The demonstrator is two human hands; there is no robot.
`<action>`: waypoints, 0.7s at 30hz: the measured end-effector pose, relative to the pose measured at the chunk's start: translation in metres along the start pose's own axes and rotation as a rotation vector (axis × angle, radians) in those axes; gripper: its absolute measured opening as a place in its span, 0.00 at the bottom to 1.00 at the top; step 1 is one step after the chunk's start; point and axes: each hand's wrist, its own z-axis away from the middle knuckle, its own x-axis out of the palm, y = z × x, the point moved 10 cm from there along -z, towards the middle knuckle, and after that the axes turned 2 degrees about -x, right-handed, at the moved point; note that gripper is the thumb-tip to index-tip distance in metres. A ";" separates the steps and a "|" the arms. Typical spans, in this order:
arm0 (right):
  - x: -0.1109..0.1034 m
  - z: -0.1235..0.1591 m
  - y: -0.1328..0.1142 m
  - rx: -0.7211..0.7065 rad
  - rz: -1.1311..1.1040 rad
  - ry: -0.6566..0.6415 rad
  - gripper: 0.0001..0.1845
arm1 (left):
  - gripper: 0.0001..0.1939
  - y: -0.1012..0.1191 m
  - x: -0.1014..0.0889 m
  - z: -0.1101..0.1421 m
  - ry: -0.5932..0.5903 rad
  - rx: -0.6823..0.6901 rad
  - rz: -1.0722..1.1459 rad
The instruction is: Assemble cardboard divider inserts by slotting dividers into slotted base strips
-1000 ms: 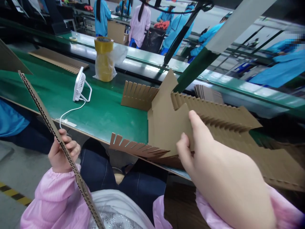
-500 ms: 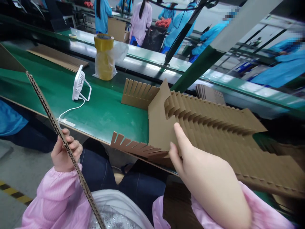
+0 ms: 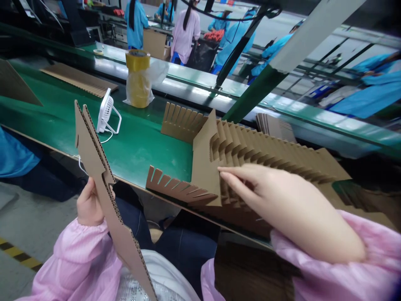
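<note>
My left hand [image 3: 90, 205] grips two notched cardboard dividers [image 3: 117, 223], held upright and tilted over my lap, slightly apart at the top. On the green bench, a row of similar dividers [image 3: 238, 146] stands between two slotted cardboard strips, the far strip [image 3: 181, 122] and the near strip [image 3: 175, 186]. The strips' bare slots stick out to the left. My right hand [image 3: 266, 188] has thumb and forefinger pinched at the notched right edge of the leftmost divider [image 3: 200, 165]. Its other fingers are tucked out of sight.
A white fan [image 3: 106, 113] with a cable stands on the green bench [image 3: 134, 144]. Behind it are stacked yellow tape rolls [image 3: 138, 79], partly in plastic, and a flat cardboard sheet [image 3: 78, 78]. A slanted post [image 3: 260, 94] rises behind the row. Several people work in the background.
My right hand has gone from spread fingers to a pinch on the leftmost divider's edge. The dividers in my left hand have turned, showing their broad face and notches.
</note>
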 end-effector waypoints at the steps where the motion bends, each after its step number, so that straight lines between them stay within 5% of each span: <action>1: 0.001 -0.009 0.003 -0.031 -0.033 0.011 0.20 | 0.11 0.000 0.000 0.001 -0.001 0.002 0.002; 9: 0.055 -0.062 0.011 -0.281 -0.166 -0.155 0.28 | 0.11 0.008 -0.005 0.006 0.022 0.028 -0.035; 16: 0.077 -0.079 0.019 -0.147 -0.162 -0.349 0.28 | 0.15 0.001 -0.016 0.005 0.173 0.054 -0.017; 18: 0.065 -0.081 0.016 -0.137 -0.219 -0.301 0.26 | 0.14 -0.003 -0.013 0.008 0.195 0.073 -0.040; 21: 0.016 -0.067 0.005 -0.079 -0.452 -0.013 0.21 | 0.14 -0.003 -0.005 0.013 0.187 0.116 -0.076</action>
